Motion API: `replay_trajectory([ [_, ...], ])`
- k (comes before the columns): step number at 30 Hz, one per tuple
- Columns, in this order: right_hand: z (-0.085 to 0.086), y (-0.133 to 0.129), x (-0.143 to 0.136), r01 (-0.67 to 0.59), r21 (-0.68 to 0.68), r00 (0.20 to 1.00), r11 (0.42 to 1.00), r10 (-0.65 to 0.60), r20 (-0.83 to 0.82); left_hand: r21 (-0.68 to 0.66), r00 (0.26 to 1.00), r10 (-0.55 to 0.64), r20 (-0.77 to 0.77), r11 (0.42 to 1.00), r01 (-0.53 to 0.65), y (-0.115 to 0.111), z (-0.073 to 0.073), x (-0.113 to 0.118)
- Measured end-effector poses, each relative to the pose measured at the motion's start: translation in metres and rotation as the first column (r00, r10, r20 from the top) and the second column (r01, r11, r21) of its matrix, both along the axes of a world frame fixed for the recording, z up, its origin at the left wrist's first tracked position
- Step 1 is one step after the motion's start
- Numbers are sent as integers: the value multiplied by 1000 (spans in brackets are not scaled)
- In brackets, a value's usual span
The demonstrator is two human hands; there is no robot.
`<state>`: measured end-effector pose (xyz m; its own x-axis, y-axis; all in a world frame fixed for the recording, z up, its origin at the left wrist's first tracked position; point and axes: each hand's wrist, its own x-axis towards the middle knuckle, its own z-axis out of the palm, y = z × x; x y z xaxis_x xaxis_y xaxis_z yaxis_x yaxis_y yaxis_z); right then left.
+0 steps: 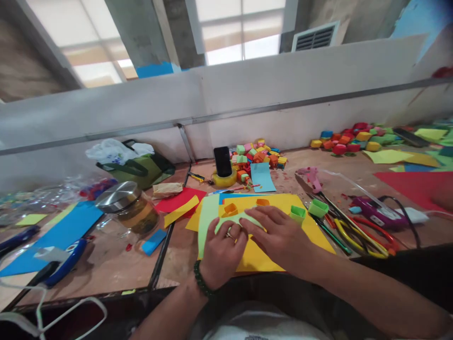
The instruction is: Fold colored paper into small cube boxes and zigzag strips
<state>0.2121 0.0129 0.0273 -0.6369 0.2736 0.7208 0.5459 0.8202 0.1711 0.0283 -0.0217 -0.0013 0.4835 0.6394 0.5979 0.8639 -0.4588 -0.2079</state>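
Both of my hands meet over a stack of yellow paper point(262, 255) on the table. My left hand point(224, 250), with a ring and a dark bead bracelet, has its fingers curled on a light green paper point(208, 212). My right hand point(279, 236) reaches in from the right, fingers stretched and lying over the same green paper, its fingertips beside the left ones. Just beyond the fingers sit two small orange folded paper pieces, one point(230, 209) left of the other point(262, 202). Two green folded pieces point(297, 214) stand right of my right hand.
A lidded glass jar point(129, 208) and blue paper point(78, 231) lie left. Behind are a phone point(222, 161) on a tape roll point(225, 178) and a pile of paper cubes point(262, 156). Pliers point(354, 238) and a purple glue gun point(378, 213) lie right, near another person's hand point(444, 193).
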Motion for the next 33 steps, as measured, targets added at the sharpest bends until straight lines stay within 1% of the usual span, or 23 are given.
replay_trajectory([
  [2, -24, -1, 5, 64, -40, 997, 997, -63, 36, -5, 999, -46, -8, 999, 46, -2, -6, 19],
  [4, -49, 2, 13, 121, -83, 992, 989, -117, 48, -71, 997, -64, -39, 996, 61, 3, -8, 24],
  [6, -70, 4, 23, 135, -159, 990, 978, -128, 52, -149, 994, -52, -98, 988, 37, 11, -8, 18],
  [7, -77, 4, 27, 134, -200, 991, 970, -128, 43, -175, 992, -36, -118, 985, 15, 14, -7, 11],
  [9, -87, 3, 35, 129, -274, 991, 953, -129, 19, -211, 992, 6, -122, 977, -32, 19, -4, -6],
  [10, -89, 2, 38, 129, -305, 991, 944, -133, 9, -216, 993, 58, -106, 973, -80, 19, -3, -14],
  [12, -90, -1, 43, 136, -351, 989, 926, -147, -6, -209, 982, 166, -91, 961, -182, 18, -1, -30],
  [14, -88, -4, 46, 145, -378, 986, 915, -164, -19, -251, 977, 194, -85, 945, -209, 13, -3, -37],
  [15, -85, -5, 46, 143, -385, 986, 912, -165, -24, -297, 983, 179, -51, 936, -186, 10, -5, -37],
  [16, -83, -6, 46, 137, -392, 987, 910, -158, -24, -344, 991, 134, -6, 930, -128, 6, -8, -34],
  [18, -78, -7, 44, 116, -414, 991, 903, -136, -20, -428, 998, -14, 67, 903, 41, -1, -14, -22],
  [19, -76, -7, 43, 104, -427, 992, 898, -124, -21, -461, 994, -71, 82, 882, 101, -4, -17, -15],
  [20, -74, -7, 42, 90, -440, 993, 893, -113, -26, -481, 991, -103, 90, 866, 134, -5, -20, -8],
  [21, -73, -7, 41, 76, -456, 994, 887, -103, -34, -479, 986, -121, 111, 863, 160, -5, -22, -2],
  [23, -72, -7, 41, 47, -500, 995, 865, -85, -55, -446, 979, -125, 158, 876, 184, -3, -25, 5],
  [25, -72, -5, 44, 18, -575, 995, 818, -71, -70, -415, 971, -108, 212, 890, 189, 0, -25, 5],
  [27, -71, -4, 48, -16, -662, 993, 749, -63, -96, -417, 962, -75, 261, 890, 183, 4, -25, 3],
  [30, -66, 1, 54, -75, -757, 988, 649, -56, -146, -463, 943, -12, 333, 869, 175, 7, -23, -1],
  [33, -61, 6, 55, -53, -807, 986, 588, -98, -136, -522, 924, 63, 376, 839, 155, 10, -21, -1],
])
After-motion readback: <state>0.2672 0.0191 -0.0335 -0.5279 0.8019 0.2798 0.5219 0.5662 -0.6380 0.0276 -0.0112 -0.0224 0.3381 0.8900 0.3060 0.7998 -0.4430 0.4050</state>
